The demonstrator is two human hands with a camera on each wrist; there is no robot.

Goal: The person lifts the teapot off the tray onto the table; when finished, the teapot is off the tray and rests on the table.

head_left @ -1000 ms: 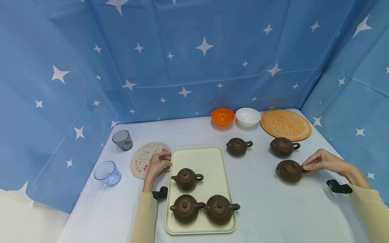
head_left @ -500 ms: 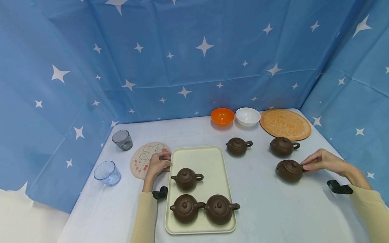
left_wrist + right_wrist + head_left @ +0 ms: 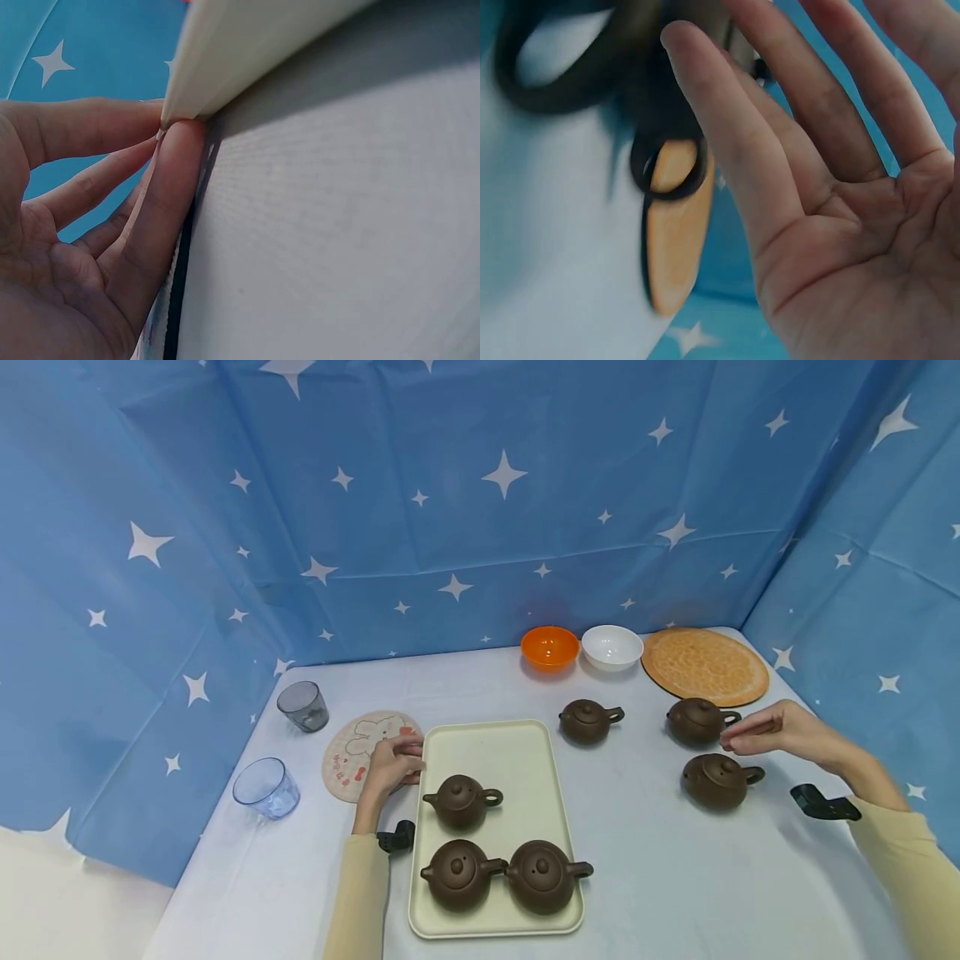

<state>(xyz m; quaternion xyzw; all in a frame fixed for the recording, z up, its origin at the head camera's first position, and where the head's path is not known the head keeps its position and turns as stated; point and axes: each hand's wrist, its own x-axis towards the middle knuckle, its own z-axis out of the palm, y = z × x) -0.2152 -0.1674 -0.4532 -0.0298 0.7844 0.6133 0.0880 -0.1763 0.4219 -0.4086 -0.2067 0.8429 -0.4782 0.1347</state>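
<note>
A cream tray [image 3: 517, 752] holds three brown teapots: one in the middle [image 3: 461, 802] and two at the near end [image 3: 456, 874] [image 3: 542, 877]. My left hand [image 3: 401, 762] rests at the tray's far left edge; in the left wrist view its straight fingers [image 3: 161, 187] touch the tray rim [image 3: 247, 52]. Three more teapots stand on the table to the right [image 3: 588, 722] [image 3: 697, 721] [image 3: 716, 781]. My right hand [image 3: 738, 739] hovers open beside the far right teapot's handle and holds nothing. The right wrist view shows its open palm [image 3: 840, 225] next to dark handle loops [image 3: 667, 161].
An orange bowl [image 3: 550, 647], a white bowl [image 3: 612, 647] and a round orange mat [image 3: 705, 666] sit at the back right. A cartoon coaster [image 3: 356, 752], a grey cup [image 3: 303, 705] and a blue cup [image 3: 266, 787] are at the left. Blue starred cloth walls the table.
My right hand let go of the near right teapot's handle and moved up and away to the far right teapot's handle. The left hand and all teapots stayed put.
</note>
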